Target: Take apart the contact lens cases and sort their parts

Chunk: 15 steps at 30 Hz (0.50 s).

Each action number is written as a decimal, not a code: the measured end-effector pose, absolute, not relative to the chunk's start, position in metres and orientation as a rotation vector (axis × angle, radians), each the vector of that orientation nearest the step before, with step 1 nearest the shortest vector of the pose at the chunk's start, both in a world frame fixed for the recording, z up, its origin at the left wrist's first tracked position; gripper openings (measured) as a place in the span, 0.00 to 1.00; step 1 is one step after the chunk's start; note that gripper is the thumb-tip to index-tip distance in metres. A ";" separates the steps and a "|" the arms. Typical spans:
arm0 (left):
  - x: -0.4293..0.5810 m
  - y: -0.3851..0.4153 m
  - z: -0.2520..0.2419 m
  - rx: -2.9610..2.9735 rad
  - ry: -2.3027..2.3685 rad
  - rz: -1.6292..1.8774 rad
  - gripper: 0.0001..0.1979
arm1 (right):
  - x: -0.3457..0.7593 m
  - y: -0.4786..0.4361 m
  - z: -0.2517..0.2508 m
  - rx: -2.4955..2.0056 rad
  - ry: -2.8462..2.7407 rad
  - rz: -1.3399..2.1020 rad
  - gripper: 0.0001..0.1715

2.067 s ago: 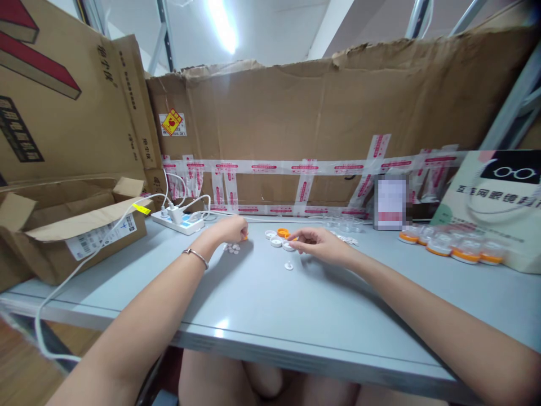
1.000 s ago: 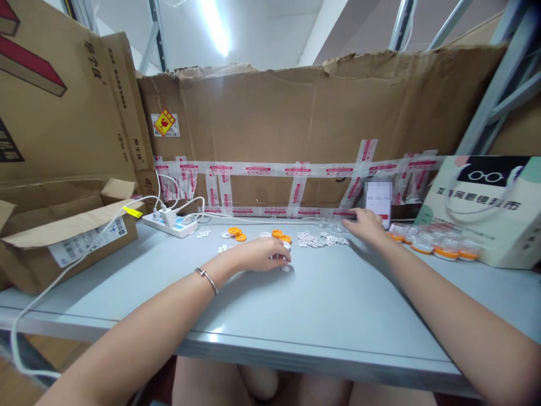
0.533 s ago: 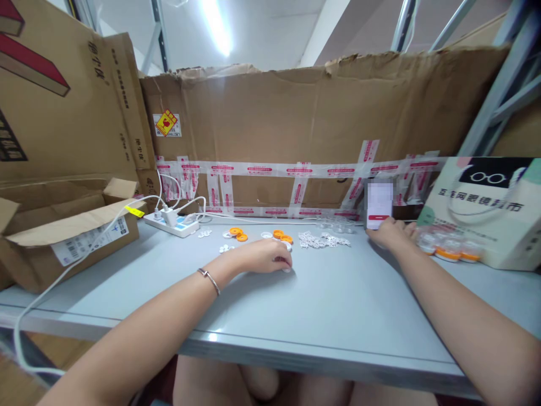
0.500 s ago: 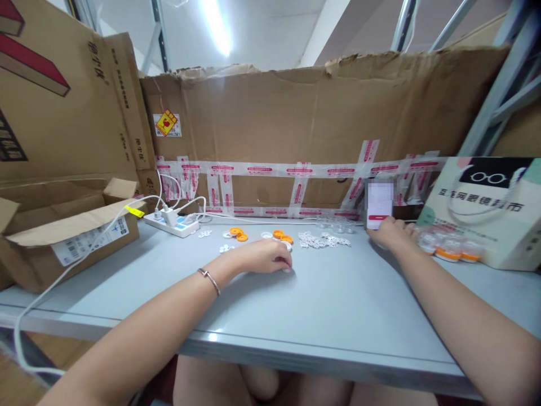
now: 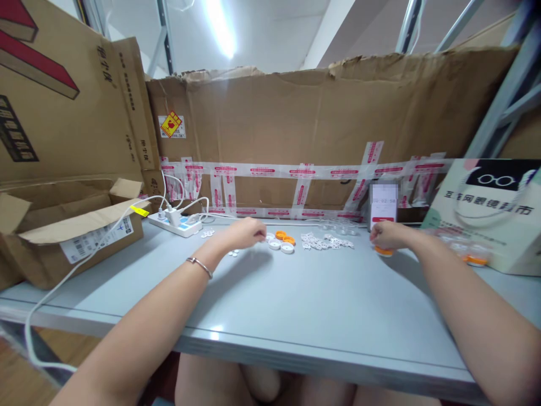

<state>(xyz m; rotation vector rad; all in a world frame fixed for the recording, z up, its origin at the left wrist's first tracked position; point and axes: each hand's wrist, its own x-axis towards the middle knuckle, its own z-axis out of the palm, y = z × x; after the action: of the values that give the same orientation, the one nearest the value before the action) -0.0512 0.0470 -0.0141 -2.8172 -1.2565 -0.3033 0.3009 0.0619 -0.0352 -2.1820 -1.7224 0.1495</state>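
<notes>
My left hand [image 5: 249, 233] hovers over the table just left of a small group of round caps, its fingers pinched together; whatever they hold is too small or hidden. Closest to it lie white round caps [image 5: 287, 248] and orange caps [image 5: 285, 237]. My right hand [image 5: 391, 234] grips a round container with an orange base [image 5: 384, 252], in front of the phone [image 5: 384, 204]; the fingers cover most of it. Farther right sit several clear round containers [image 5: 460, 247] with orange or white bases. Small white patterned pieces [image 5: 323, 242] are spread between the hands.
A power strip [image 5: 175, 224] with white cables stands at the back left, beside an open cardboard box [image 5: 80, 231]. A paper bag [image 5: 486, 208] stands at the right. Tall cardboard [image 5: 270, 124] walls the back. Clear round pieces [image 5: 338, 226] lie along it.
My left hand has lifted and moved left, away from the white cap at the front of the group. My right hand now has an orange-based container visible beneath it, in front of the phone.
</notes>
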 end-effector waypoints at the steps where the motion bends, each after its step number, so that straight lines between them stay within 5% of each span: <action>1: -0.060 0.052 -0.010 -2.747 -1.381 -0.295 0.09 | 0.297 0.057 -0.031 -2.163 -1.786 0.278 0.09; 8: -0.131 0.079 0.005 -2.356 -1.951 -0.064 0.06 | 0.256 0.030 -0.015 -1.709 -2.129 1.044 0.06; 15: -0.150 0.084 -0.001 -2.208 -2.180 0.061 0.06 | 0.210 0.008 -0.011 -1.328 -2.471 1.098 0.13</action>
<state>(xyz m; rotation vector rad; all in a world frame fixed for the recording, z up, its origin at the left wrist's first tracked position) -0.1496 0.0844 -0.0014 -2.2080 -2.1800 0.0612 0.2097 0.0084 -0.0106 -1.3278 -2.4714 1.0977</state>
